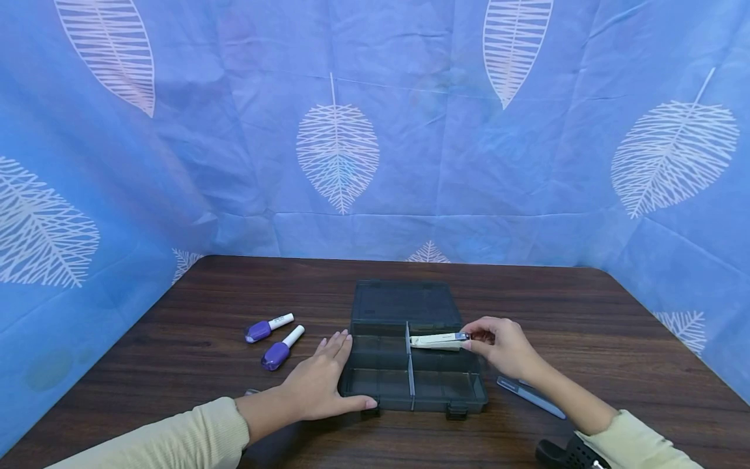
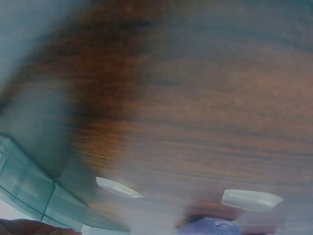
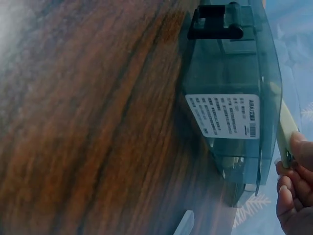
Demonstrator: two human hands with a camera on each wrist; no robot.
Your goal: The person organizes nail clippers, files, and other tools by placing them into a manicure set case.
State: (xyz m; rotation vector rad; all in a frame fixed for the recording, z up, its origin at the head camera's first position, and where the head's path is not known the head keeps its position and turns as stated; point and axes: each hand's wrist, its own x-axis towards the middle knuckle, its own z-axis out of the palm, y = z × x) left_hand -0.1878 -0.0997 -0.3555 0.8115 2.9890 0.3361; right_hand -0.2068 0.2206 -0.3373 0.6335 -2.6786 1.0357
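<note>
Clamps clippers [image 1: 433,340] in right grip [image 1: 505,344] over case [image 1: 379,389], spreads left grip [image 1: 318,379], leaves bottles [image 1: 276,355] unstowed toward left bench [image 1: 193,339] edge.

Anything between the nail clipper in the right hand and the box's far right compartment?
Nothing visible blocks the compartment; the lid is open. Only the divider sits close, by the free end of the nail clipper; contact unclear.

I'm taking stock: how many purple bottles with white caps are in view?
2: the farther bottle and the nearer bottle lie on the dark-brown wood-grain table, left of the left hand. Others may be hidden.
</note>
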